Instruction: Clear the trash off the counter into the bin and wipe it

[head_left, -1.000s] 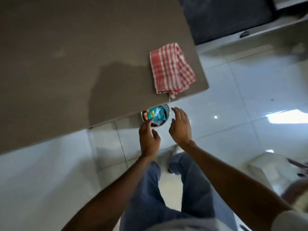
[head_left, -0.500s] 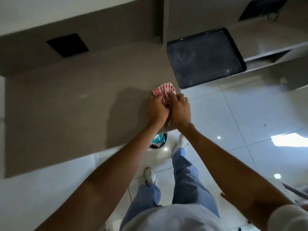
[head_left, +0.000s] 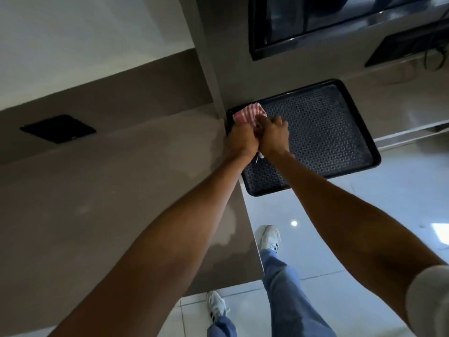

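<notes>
Grey-brown counter (head_left: 102,190) fills the left side, ending at a white tiled floor (head_left: 364,227). Both the left hand (head_left: 241,139) and right hand (head_left: 273,133) are clenched together around a bunched red-and-white checked cloth (head_left: 250,113), held over the counter's far right corner, just in front of a black textured tray (head_left: 340,132).

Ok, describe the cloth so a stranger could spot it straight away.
Start at the grey-brown counter and follow its right end to the black patterned tray. At the tray's near-left corner, the left hand and right hand are bunched together on the cloth. Its red-and-white check is the only bright pattern there.
</notes>
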Motion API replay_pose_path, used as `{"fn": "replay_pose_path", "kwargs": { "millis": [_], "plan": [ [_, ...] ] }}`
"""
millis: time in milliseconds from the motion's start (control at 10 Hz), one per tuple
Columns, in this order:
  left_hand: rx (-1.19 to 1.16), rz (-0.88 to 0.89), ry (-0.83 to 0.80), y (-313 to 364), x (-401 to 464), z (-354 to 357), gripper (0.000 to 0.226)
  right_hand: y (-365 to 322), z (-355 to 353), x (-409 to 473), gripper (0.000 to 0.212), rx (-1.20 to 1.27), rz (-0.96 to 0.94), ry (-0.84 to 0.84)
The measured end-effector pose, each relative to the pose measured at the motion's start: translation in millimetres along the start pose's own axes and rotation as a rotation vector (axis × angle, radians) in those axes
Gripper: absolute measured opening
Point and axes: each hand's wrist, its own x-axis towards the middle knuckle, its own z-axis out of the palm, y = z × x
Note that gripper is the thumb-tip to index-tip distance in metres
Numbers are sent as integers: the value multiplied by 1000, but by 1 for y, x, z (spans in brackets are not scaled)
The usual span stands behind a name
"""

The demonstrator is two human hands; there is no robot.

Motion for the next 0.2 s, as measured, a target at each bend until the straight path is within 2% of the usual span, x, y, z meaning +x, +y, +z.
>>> {"fn": "replay_pose_path", "kwargs": {
  "millis": [100,200],
  "plan": [
    [-34,31,-61,4,-19,-15,21,-10,-17,-19,46,-109,19,17],
    [-111,201,125,-10,-66,-41,45,-25,-40,-56,53,-106,-149,165]
  ]
}}
